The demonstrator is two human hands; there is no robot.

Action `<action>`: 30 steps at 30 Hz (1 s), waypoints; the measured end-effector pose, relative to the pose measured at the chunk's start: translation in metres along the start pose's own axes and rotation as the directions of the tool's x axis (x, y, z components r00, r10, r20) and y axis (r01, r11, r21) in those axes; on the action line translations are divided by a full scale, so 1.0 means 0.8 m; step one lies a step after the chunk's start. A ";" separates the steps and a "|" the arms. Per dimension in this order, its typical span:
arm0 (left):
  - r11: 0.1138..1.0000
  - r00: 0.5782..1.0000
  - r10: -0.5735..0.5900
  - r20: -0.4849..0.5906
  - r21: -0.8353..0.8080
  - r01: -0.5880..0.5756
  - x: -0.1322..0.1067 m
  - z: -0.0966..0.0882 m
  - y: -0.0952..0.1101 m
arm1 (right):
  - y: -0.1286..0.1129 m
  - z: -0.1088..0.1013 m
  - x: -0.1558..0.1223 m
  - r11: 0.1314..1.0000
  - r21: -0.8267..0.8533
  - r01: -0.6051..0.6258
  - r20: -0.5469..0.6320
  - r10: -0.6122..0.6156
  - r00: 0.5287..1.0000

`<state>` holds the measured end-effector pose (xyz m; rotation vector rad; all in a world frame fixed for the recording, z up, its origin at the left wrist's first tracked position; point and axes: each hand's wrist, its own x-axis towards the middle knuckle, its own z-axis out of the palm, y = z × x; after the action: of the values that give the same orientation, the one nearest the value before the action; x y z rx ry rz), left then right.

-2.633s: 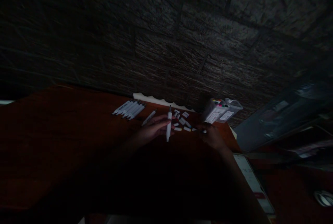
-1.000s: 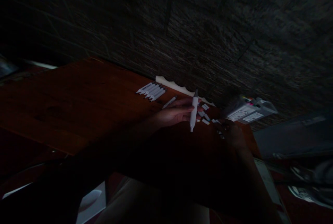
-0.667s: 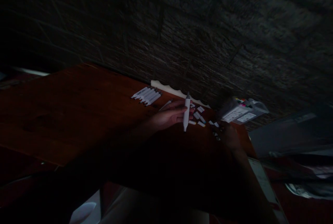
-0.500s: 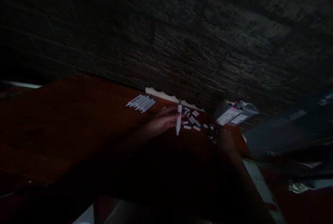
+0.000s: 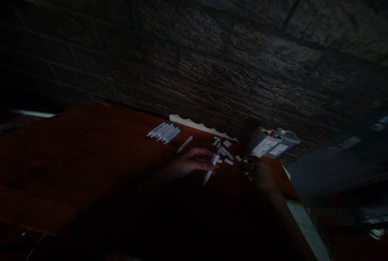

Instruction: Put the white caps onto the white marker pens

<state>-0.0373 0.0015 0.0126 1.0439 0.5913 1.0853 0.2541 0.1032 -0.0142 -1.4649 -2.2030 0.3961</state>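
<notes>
My left hand point(image 5: 194, 163), palm partly up, has its fingers closed around a white marker point(image 5: 211, 169) with a dark upper end. The marker leans, its lower tip toward me. Another white marker point(image 5: 185, 144) lies on the table just behind that hand. Farther left, several white markers point(image 5: 165, 132) lie side by side in a row. Small white marker caps point(image 5: 228, 161) are scattered between my hands. My right hand point(image 5: 261, 173) is low over the caps at the right, fingers bent down among them. Darkness hides whether it grips one.
Two clear plastic cases point(image 5: 269, 144), one with colourful marker ends showing, stand at the table's back right. A white scalloped strip point(image 5: 200, 125) runs along the brick wall point(image 5: 194, 71). A pale flat object point(image 5: 306, 222) lies at the right edge of the brown table point(image 5: 100, 144).
The marker in my left hand has gone from near upright to leaning. My left hand has shifted, uncovering the loose marker behind it. My right hand stays by the caps. The view has tilted up.
</notes>
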 end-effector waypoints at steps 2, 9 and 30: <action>1.000 1.000 -0.012 0.022 0.008 0.011 -0.002 0.001 0.003 | -0.002 -0.001 0.000 1.000 0.016 -0.012 0.005 0.012 1.000; 0.999 0.997 -0.039 0.065 -0.020 0.041 -0.009 0.007 0.010 | -0.009 -0.004 -0.002 0.994 0.083 -0.064 0.009 0.064 0.998; 0.964 0.959 0.085 -0.272 -0.220 -0.148 0.016 -0.008 0.002 | -0.015 -0.010 -0.002 0.998 -0.069 0.011 0.011 -0.010 1.000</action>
<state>-0.0385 0.0163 0.0126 0.7394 0.5958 1.3758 0.2493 0.0966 -0.0024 -1.4892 -2.2529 0.3280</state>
